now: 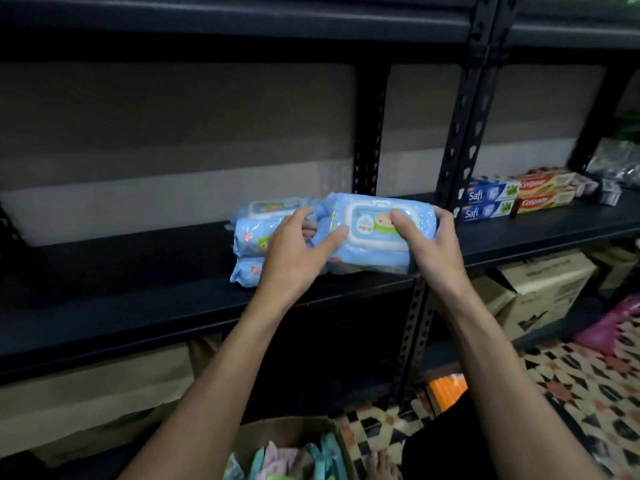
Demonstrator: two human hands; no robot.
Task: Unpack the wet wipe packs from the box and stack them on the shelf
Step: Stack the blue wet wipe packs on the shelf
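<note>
A blue wet wipe pack (pixel 375 233) with a white lid is held just above the black shelf (pixel 138 289), at its right end. My right hand (pixel 434 247) grips the pack's right end, thumb on the lid. My left hand (pixel 298 251) holds its left end, thumb beside the lid. Behind my left hand lies a stack of blue wet wipe packs (pixel 256 237) on the same shelf. The cardboard box (pixel 287 445) stands on the floor at the bottom edge, with several pastel packs inside.
A perforated black upright (pixel 460 143) divides the shelving just right of the held pack. Toothpaste boxes (pixel 516 195) lie on the neighbouring shelf. Cardboard cartons (pixel 547 292) sit on the lower shelves. A patterned tile floor (pixel 571 382) and a pink bag (pixel 613 323) are at right.
</note>
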